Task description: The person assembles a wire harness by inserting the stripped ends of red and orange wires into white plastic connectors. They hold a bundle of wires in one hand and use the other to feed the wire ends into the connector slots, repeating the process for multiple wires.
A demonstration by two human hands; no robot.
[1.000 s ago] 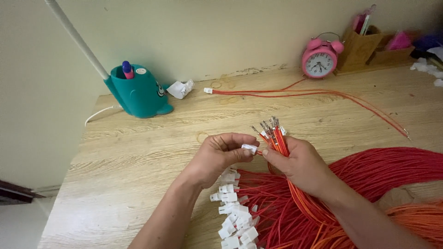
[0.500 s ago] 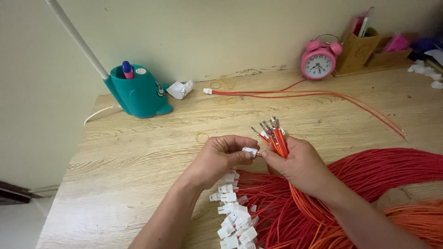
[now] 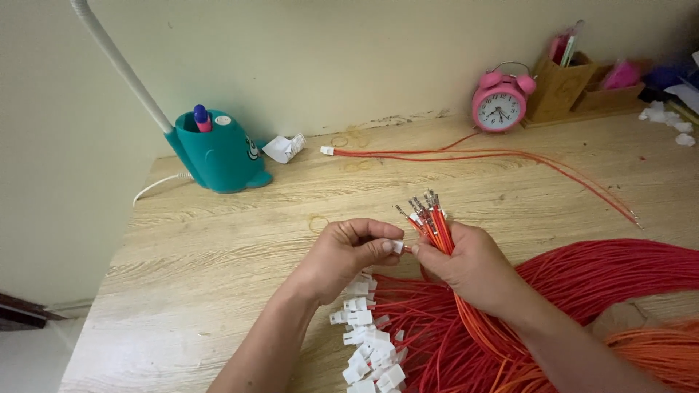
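A small white plastic connector [image 3: 397,247] was pinched between the fingertips of the left hand [image 3: 342,256], just beside the right hand [image 3: 466,266]. The right hand gripped a bundle of red and orange wires [image 3: 432,222], which stood tilted upward, with bare metal tips fanned out above the fingers. One wire end touched the connector.

My left hand [image 3: 342,255] and right hand [image 3: 466,266] are bare, with no gloves, rings or watch in sight. Both forearms are bare too, with no sleeve reaching into view. My fingers [image 3: 371,251] have short, plain, unpainted nails.
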